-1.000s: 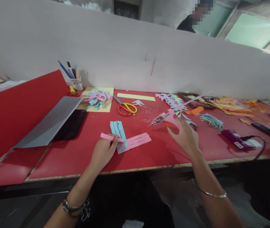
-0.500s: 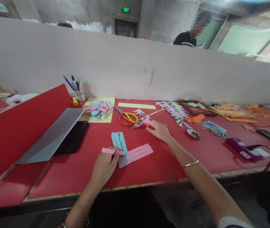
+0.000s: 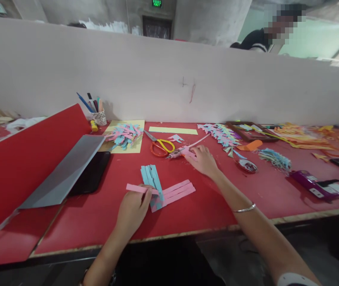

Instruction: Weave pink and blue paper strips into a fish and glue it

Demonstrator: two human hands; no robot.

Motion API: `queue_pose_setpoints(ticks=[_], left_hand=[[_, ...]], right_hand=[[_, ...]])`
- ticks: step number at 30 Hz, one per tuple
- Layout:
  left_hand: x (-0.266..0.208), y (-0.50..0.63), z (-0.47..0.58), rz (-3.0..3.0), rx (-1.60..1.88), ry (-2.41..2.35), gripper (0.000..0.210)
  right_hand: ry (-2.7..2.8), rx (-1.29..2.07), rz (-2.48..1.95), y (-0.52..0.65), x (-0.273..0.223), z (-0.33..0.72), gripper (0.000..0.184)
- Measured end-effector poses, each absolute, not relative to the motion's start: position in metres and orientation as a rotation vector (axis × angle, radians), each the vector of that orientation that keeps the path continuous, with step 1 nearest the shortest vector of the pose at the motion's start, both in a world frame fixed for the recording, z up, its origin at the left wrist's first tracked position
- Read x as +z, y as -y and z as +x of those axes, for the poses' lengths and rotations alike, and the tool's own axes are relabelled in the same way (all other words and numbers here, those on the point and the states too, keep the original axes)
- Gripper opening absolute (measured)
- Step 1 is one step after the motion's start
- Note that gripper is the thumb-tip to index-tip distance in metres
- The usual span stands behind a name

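Observation:
A pink paper strip (image 3: pixel 135 188) is pinched between the thumb and fingers of my left hand (image 3: pixel 135 206). That hand rests over the lower left of a small weave of paper strips, where blue strips (image 3: pixel 151 176) run upward and pink strips (image 3: pixel 179 192) run to the right. The two colours cross in a checkered corner (image 3: pixel 157 203). To the upper right, my right hand (image 3: pixel 203 161) has its fingers around the handle of a pink glue gun (image 3: pixel 179 152), whose nozzle points left, low over the table. Part of the handle is hidden by the fingers.
Scissors (image 3: pixel 161 147) with red and yellow handles lie beside the glue gun. Behind are a pile of paper pieces (image 3: pixel 124 135), a yellow strip (image 3: pixel 172 130) and a folded-paper chain (image 3: pixel 221 135). A purple power strip (image 3: pixel 314 184) sits right; a red board (image 3: pixel 38 155) leans left.
The glue gun sits lower and flatter, and my right hand has shifted slightly right on its handle. My left hand stays on the weave with the pink strip. The person behind the partition leans further right.

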State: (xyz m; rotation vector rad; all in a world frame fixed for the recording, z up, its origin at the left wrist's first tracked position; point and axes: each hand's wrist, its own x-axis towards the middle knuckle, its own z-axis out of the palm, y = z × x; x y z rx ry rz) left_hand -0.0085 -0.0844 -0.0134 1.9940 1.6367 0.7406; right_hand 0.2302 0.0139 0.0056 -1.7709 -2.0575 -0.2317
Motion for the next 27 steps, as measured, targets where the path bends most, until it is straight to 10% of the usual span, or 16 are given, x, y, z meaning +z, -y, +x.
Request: queue_pose_setpoints(ticks=[10,18,27], left_hand=[[-0.014,0.085,-0.009,2.042,0.86,-1.575,0.033],[-0.018,0.083,-0.008,2.154,0.746,-1.641,0.018],[-0.02,0.084,-0.007,2.259,0.682,-1.66,0.018]], right_hand=[[2.478,0.634,-1.051,0.042,0.048,0.158,0.052],[2.286,0.6,-1.214,0.033,0.042,0.172,0.014],[2.255,0.487,-1.407,0.04,0.031,0.197,0.016]])
